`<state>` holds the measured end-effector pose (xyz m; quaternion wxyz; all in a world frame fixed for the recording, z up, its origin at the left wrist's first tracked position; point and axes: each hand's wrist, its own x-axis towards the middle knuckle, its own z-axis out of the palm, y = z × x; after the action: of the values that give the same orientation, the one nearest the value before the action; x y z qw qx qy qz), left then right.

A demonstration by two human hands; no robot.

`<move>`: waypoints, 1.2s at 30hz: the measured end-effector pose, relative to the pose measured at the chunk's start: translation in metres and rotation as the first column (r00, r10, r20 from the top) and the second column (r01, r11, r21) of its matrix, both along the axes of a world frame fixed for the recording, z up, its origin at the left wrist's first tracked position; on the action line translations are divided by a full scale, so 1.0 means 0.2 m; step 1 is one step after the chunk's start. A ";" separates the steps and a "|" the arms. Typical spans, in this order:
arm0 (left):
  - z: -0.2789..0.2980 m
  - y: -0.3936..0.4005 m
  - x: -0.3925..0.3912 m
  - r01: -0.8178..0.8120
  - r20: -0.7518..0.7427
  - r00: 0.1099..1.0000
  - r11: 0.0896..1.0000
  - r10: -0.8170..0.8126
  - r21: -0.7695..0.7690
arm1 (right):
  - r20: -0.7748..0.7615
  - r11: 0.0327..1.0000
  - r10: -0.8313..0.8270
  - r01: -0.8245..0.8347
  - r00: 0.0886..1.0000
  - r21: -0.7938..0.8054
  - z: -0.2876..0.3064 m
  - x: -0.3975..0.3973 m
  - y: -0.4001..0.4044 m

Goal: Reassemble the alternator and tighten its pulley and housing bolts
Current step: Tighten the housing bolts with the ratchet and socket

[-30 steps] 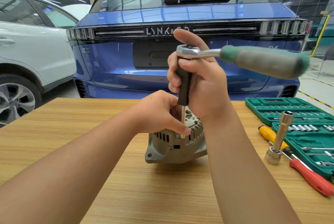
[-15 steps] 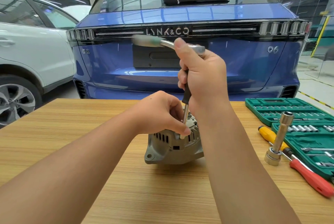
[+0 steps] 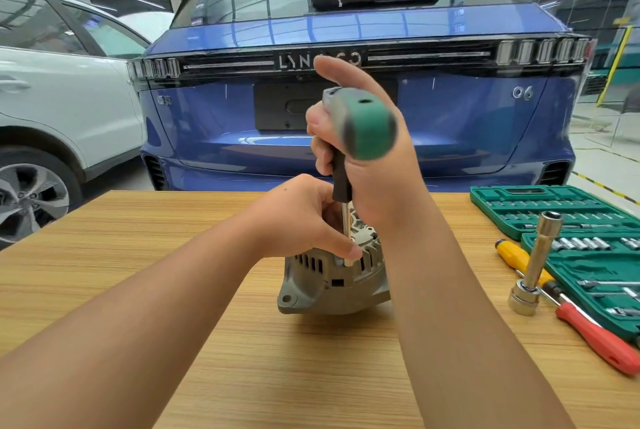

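Note:
A grey alternator (image 3: 325,284) stands on the wooden table (image 3: 138,238), its finned housing facing up. My left hand (image 3: 304,217) rests on its top, fingers pinching the lower end of a thin extension bar (image 3: 345,220) at a housing bolt. My right hand (image 3: 374,165) is wrapped round the bar's black upper grip (image 3: 341,179). A ratchet sits on top of the bar, and its green handle (image 3: 367,127) points toward me, blurred by motion. The bolt head is hidden under my left fingers.
A green socket set case (image 3: 554,206) lies open at the right, with a long socket on an adapter (image 3: 536,262), a yellow screwdriver (image 3: 512,252) and a red-handled one (image 3: 595,335) beside it. A blue car (image 3: 346,116) and a white car (image 3: 62,99) stand beyond the table's far edge.
The ratchet handle has swung round: it pointed right a second ago, then left, and now points toward me. Both hands and the alternator have stayed in place.

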<state>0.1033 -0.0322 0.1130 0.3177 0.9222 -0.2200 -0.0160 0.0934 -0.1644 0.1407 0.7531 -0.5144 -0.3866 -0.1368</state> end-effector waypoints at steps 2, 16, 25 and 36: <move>0.00 0.00 0.00 0.009 -0.005 1.000 1.000 -0.009 -0.004 | -0.057 0.992 0.123 -0.121 0.991 0.043 -0.01 0.01 -0.02; 0.00 -0.01 0.00 -0.004 -0.006 1.000 1.000 0.004 0.013 | -0.275 0.976 -0.215 0.216 0.937 -0.025 0.05 -0.01 -0.02; 0.00 -0.01 0.01 -0.003 0.011 1.000 1.000 0.003 0.008 | -0.284 0.967 0.255 -0.250 0.924 0.052 0.01 0.01 -0.07; 0.00 0.00 0.00 0.025 -0.008 1.000 1.000 -0.025 -0.008 | -0.029 0.991 0.131 -0.131 0.991 0.018 -0.01 0.03 -0.03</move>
<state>0.1037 -0.0327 0.1137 0.3220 0.9180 -0.2305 -0.0227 0.0996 -0.1696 0.1390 0.7704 -0.4837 -0.4071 -0.0824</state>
